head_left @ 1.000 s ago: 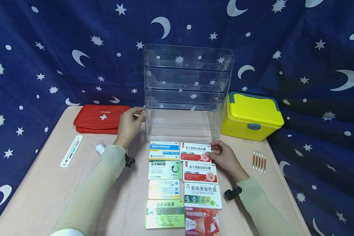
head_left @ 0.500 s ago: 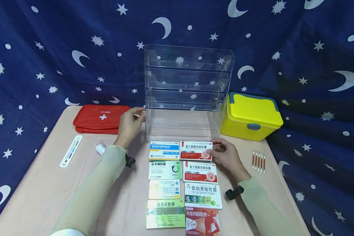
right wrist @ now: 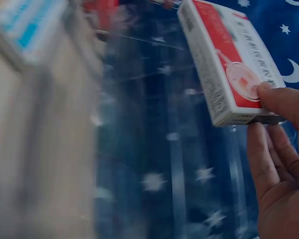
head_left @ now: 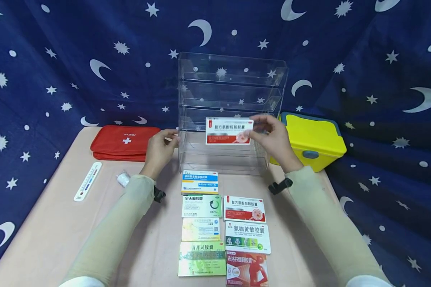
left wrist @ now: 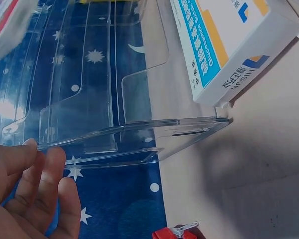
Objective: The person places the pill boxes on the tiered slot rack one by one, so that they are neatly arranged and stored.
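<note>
Red medicine box (head_left: 229, 131) pinched by right hand (head_left: 273, 139) before clear shelf rack (head_left: 233, 75); left hand (head_left: 159, 151) fingers touch the rack's 9 o'clock edge.

The green-white box (head_left: 201, 206) reads "100%"; the red-figure box (head_left: 246, 269) reads "12".

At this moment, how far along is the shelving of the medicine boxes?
Barely begun. Done: nothing; the clear acrylic rack shows no boxes on its tiers. In hand: the right hand has a grip on one red-and-white medicine box, raised in front of the rack, while the left hand touches the rack's left edge. Left: seven boxes on the table, from the blue-and-white box down.
</note>
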Tool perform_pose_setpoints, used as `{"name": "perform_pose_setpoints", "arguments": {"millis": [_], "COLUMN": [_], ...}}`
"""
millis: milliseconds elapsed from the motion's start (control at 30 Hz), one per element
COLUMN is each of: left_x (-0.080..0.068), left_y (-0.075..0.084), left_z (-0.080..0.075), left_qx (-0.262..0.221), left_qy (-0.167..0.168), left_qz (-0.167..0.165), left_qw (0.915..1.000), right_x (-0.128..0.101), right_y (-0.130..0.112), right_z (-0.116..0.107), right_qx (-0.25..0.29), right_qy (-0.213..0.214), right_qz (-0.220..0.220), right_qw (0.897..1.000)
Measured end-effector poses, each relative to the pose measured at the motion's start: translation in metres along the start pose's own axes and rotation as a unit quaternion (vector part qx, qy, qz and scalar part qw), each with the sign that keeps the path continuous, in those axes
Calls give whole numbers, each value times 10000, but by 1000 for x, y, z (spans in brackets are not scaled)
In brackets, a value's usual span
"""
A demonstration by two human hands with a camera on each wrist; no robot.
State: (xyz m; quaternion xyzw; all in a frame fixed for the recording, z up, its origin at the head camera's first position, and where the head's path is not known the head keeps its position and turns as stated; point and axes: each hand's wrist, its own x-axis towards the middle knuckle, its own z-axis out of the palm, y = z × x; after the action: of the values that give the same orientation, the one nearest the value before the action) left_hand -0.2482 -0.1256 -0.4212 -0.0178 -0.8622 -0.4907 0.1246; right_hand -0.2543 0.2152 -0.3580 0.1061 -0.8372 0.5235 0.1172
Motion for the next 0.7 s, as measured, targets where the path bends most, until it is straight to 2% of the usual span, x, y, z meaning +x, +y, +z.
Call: {"name": "perform_pose_setpoints", "arguments": {"millis": [133, 300, 533, 700], "left_x": [0, 0, 1, 0], "left_y": [0, 0, 1, -1], "left_z": [-2, -1, -1, -3], "left_qx": [25, 84, 61, 29], "left_qy": [7, -48, -21, -33], "left_qz": [-35, -58, -137, 2], "left_qw": [10000, 9999, 9999, 10000], "right_x": [51, 97, 125, 139], "right_y": [-27, -63, -114, -123], "right_z": [4, 8, 20, 30], "right_qx": [157, 350, 778, 1052], "right_qy": [266, 530, 908, 1103], "right_qz": [-518, -749, -643, -548], "right_qw": [9982, 9952, 9907, 9868]}}
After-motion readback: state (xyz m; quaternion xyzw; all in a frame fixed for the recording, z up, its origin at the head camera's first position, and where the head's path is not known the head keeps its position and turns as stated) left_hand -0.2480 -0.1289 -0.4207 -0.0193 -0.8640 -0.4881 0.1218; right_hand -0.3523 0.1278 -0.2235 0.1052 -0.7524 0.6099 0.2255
